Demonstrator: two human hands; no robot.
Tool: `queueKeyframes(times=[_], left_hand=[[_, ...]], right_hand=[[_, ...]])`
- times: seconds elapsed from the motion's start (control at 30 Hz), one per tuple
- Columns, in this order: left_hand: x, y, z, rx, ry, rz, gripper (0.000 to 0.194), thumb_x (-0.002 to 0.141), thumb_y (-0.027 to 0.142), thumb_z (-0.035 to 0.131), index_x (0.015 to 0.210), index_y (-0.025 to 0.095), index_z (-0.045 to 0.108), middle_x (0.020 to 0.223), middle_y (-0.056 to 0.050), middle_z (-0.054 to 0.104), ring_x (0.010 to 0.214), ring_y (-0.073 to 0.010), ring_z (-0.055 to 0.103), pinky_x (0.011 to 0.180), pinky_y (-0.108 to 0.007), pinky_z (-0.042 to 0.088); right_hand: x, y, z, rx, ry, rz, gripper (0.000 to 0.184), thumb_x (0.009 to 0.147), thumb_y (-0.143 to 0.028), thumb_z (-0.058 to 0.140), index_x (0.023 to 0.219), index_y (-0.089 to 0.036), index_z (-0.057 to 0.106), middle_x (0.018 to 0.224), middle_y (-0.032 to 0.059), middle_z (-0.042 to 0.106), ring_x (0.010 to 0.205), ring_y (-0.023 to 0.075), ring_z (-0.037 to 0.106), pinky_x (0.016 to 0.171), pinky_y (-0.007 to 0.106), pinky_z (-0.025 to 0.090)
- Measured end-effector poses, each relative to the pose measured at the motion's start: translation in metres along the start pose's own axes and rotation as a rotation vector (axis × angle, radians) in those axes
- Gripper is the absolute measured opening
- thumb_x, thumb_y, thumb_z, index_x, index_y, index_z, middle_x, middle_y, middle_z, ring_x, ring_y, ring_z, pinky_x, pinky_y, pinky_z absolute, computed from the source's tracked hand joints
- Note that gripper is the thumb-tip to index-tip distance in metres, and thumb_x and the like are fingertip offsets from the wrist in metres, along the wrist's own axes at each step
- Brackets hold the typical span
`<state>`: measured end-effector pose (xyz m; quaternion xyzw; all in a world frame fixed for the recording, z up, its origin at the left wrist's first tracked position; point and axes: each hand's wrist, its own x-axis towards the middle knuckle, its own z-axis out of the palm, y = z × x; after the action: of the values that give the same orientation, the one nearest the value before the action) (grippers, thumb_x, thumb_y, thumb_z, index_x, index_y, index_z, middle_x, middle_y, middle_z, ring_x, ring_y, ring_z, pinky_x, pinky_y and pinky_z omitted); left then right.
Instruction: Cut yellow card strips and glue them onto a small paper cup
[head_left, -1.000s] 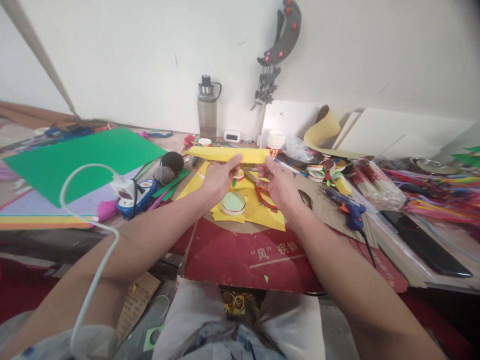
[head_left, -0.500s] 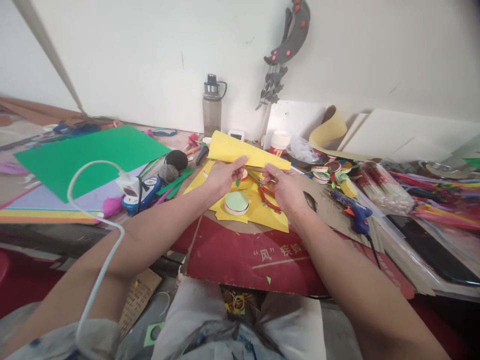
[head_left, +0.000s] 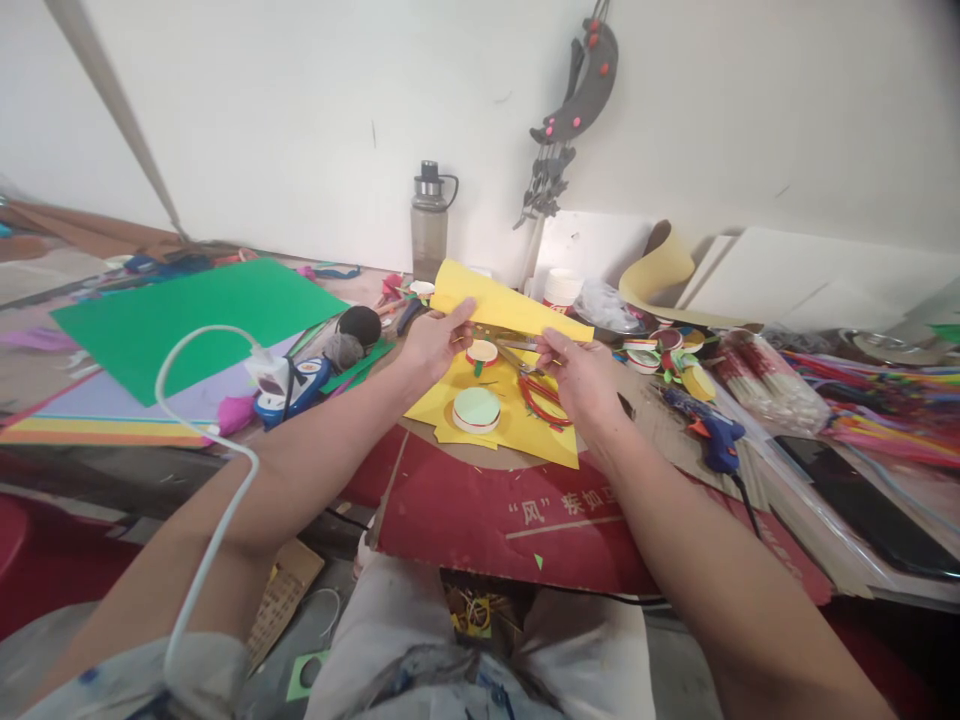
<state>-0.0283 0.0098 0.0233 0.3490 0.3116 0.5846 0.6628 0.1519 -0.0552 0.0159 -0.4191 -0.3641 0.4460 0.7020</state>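
A yellow sheet of paper [head_left: 510, 303], slightly curled, is stretched between my two hands above the work surface. My left hand [head_left: 436, 345] pinches its lower left part between thumb and fingers. Its lower right edge is gripped by my right hand [head_left: 585, 375]. Beneath them lies another yellow sheet [head_left: 517, 440]. On that sheet rest a round piece with a pale green top [head_left: 476, 408] and a smaller cream-topped round piece [head_left: 481, 352]. Scissors with red handles [head_left: 546, 402] lie just below my right fingers, their blades partly covered.
A red cardboard piece [head_left: 465, 520] lies under the yellow sheets. To the right are a blue glue gun [head_left: 721, 440] and a black phone [head_left: 862, 505]. A water bottle [head_left: 429, 235] stands behind. Green paper [head_left: 202, 320] and a white cable [head_left: 217, 540] are at left.
My left hand has slid left along the yellow paper, so the hands are farther apart. More of the cream-topped round piece and the scissors shows. The view has shifted slightly.
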Motion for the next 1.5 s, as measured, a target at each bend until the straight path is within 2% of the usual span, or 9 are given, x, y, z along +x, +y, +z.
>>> queueKeyframes(times=[0.2, 0.4, 0.53, 0.63, 0.77, 0.87, 0.97, 1.17, 1.5], left_hand=[[0.008, 0.014, -0.004, -0.062, 0.033, 0.032, 0.036, 0.072, 0.026, 0.094, 0.071, 0.014, 0.060, 0.058, 0.004, 0.061, 0.050, -0.0041, 0.054, 0.052, -0.018, 0.043], [0.017, 0.024, -0.012, -0.079, 0.052, 0.091, 0.031, 0.079, 0.033, 0.089, 0.072, 0.015, 0.064, 0.059, 0.003, 0.063, 0.047, -0.0039, 0.053, 0.054, -0.018, 0.045], [0.013, 0.028, -0.011, -0.073, 0.088, 0.077, 0.044, 0.085, 0.057, 0.078, 0.073, 0.016, 0.067, 0.065, -0.002, 0.070, 0.053, -0.0079, 0.061, 0.059, -0.021, 0.051], [0.001, 0.021, 0.000, -0.051, -0.005, 0.003, 0.057, 0.089, 0.071, 0.065, 0.080, 0.015, 0.070, 0.079, -0.009, 0.077, 0.067, -0.0148, 0.072, 0.069, -0.027, 0.058], [-0.018, 0.004, 0.015, 0.040, -0.166, -0.072, 0.043, 0.087, 0.055, 0.077, 0.086, 0.013, 0.069, 0.087, -0.013, 0.080, 0.079, -0.0184, 0.078, 0.077, -0.029, 0.059], [-0.023, -0.005, 0.018, 0.064, -0.149, -0.070, 0.022, 0.087, 0.029, 0.082, 0.084, 0.011, 0.070, 0.076, -0.008, 0.078, 0.069, -0.0142, 0.076, 0.070, -0.023, 0.055], [-0.023, -0.006, 0.017, 0.060, -0.121, -0.074, 0.009, 0.090, 0.016, 0.077, 0.086, 0.011, 0.071, 0.075, -0.006, 0.078, 0.066, -0.0125, 0.075, 0.067, -0.022, 0.053], [-0.021, -0.004, 0.016, 0.039, -0.104, -0.060, 0.015, 0.089, 0.023, 0.080, 0.085, 0.011, 0.071, 0.075, -0.007, 0.079, 0.066, -0.0136, 0.076, 0.066, -0.022, 0.055], [-0.007, 0.012, 0.007, 0.027, 0.015, -0.011, 0.022, 0.088, 0.029, 0.081, 0.082, 0.012, 0.068, 0.072, -0.006, 0.076, 0.064, -0.0141, 0.075, 0.067, -0.023, 0.057]], right_hand=[[0.001, -0.003, -0.001, 0.031, 0.013, -0.021, 0.025, 0.060, -0.028, 0.091, 0.067, -0.016, 0.071, 0.065, -0.0001, 0.070, 0.055, 0.0075, 0.055, 0.053, 0.021, 0.048], [0.000, -0.004, 0.000, 0.062, -0.001, -0.056, 0.030, 0.055, -0.030, 0.096, 0.067, -0.016, 0.073, 0.065, 0.0004, 0.070, 0.056, 0.0084, 0.056, 0.054, 0.022, 0.048], [0.006, -0.002, -0.004, 0.067, 0.036, -0.127, 0.028, 0.060, -0.033, 0.092, 0.069, -0.017, 0.072, 0.067, 0.0004, 0.071, 0.057, 0.0090, 0.058, 0.055, 0.023, 0.049], [0.009, 0.003, -0.004, 0.033, 0.106, -0.223, 0.030, 0.062, -0.039, 0.091, 0.071, -0.018, 0.071, 0.069, 0.0001, 0.073, 0.058, 0.0102, 0.058, 0.057, 0.026, 0.051], [0.003, 0.014, 0.003, -0.102, 0.088, -0.320, 0.034, 0.065, -0.047, 0.089, 0.073, -0.019, 0.072, 0.071, 0.0011, 0.073, 0.065, 0.0143, 0.062, 0.064, 0.030, 0.054], [-0.005, 0.021, 0.008, -0.210, 0.030, -0.349, 0.033, 0.069, -0.049, 0.085, 0.079, -0.019, 0.075, 0.079, 0.0033, 0.077, 0.068, 0.0161, 0.065, 0.068, 0.033, 0.056], [-0.010, 0.023, 0.010, -0.250, 0.011, -0.358, 0.032, 0.071, -0.048, 0.084, 0.081, -0.019, 0.077, 0.082, 0.0043, 0.079, 0.069, 0.0168, 0.066, 0.068, 0.034, 0.057], [-0.010, 0.019, 0.007, -0.256, 0.014, -0.372, 0.031, 0.070, -0.047, 0.085, 0.075, -0.019, 0.075, 0.076, 0.0034, 0.077, 0.067, 0.0170, 0.066, 0.069, 0.034, 0.058], [-0.009, 0.013, 0.005, -0.158, 0.057, -0.342, 0.031, 0.067, -0.048, 0.089, 0.074, -0.020, 0.076, 0.072, 0.0007, 0.075, 0.065, 0.0149, 0.062, 0.064, 0.030, 0.054]])
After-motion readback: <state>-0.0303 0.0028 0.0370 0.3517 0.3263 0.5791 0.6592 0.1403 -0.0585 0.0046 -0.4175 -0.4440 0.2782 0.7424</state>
